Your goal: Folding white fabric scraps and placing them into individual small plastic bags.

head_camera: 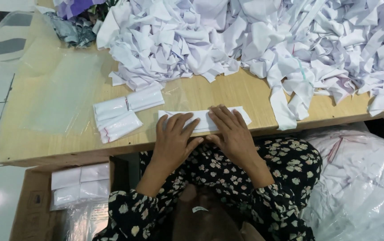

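Left hand [174, 138] and right hand [233, 131], both open and flat, palms down, pressing a folded white cloth strip [201, 119] at the near edge of the wooden table [44, 147], below a heap of white cloth pieces [254, 40].

A folded strip [203, 119] lay at the surface's [40, 147] near edge; packed bundles [120, 114] lay left of it, a cloth heap [254, 35] along the far edge.
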